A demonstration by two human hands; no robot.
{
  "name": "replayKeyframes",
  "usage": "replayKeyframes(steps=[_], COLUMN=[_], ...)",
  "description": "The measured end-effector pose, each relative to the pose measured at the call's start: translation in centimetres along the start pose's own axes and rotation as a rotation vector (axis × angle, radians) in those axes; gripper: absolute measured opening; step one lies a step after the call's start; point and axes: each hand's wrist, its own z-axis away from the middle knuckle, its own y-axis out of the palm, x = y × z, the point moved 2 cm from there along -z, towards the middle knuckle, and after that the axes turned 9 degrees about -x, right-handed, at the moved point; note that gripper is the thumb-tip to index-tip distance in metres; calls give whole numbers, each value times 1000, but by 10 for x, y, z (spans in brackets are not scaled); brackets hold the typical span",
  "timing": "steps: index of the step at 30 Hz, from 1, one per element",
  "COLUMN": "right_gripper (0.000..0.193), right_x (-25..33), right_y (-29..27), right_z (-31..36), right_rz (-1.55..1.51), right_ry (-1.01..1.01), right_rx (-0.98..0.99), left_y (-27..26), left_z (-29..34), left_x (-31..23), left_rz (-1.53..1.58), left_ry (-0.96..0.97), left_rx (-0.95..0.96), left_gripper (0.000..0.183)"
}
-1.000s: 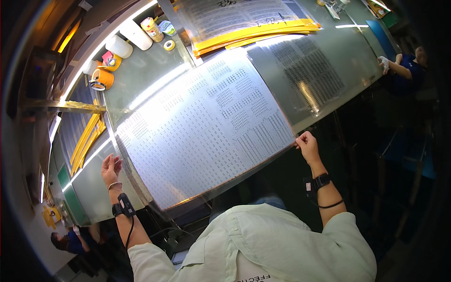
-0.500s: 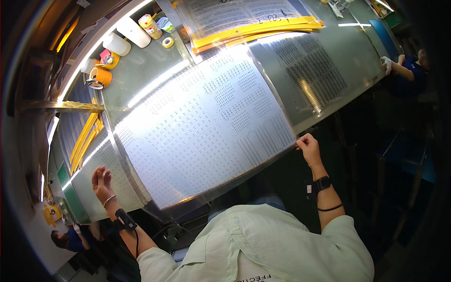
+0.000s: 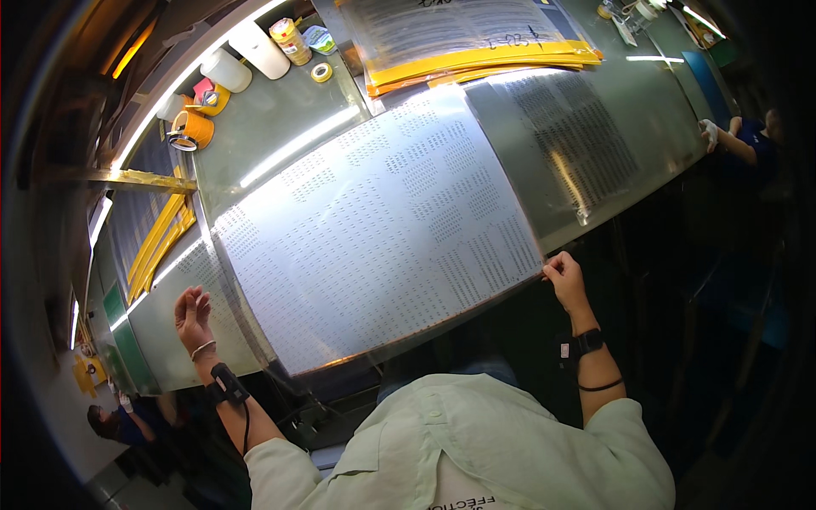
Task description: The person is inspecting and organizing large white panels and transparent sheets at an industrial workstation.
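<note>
Tiny marks [image 3: 444, 223] on white sheet [image 3: 382, 234], illegible

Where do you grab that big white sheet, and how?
Probably pinch the two near corners, coming from the near side: the white sheet lies flat without visible handles, and its thin edge is exposed there. The right hand is at one corner.

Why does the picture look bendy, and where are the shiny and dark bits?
Head view: the fisheye lens bends straight edges; head view: white glare streaks the tabletop beside the pale sheet, and a yellowish gleam crosses the dark-dotted film; head view: right of the right hand, it is very dark.
</note>
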Motion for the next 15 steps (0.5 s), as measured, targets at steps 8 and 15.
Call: replayKeyframes(steps=[8,15], right_gripper=[7,9], right_x=[-5,-2], right_y=[1,3], right_z=[1,1], right_rz=[-102,-87], right_ry=[53,38], right_rx=[24,-17], left_y=[-14,-16], left_z=[10,4], left_x=[-23,-21], left_rz=[1,35], left_ry=[74,79], left_rx=[-14,-12], left_gripper=[19,19])
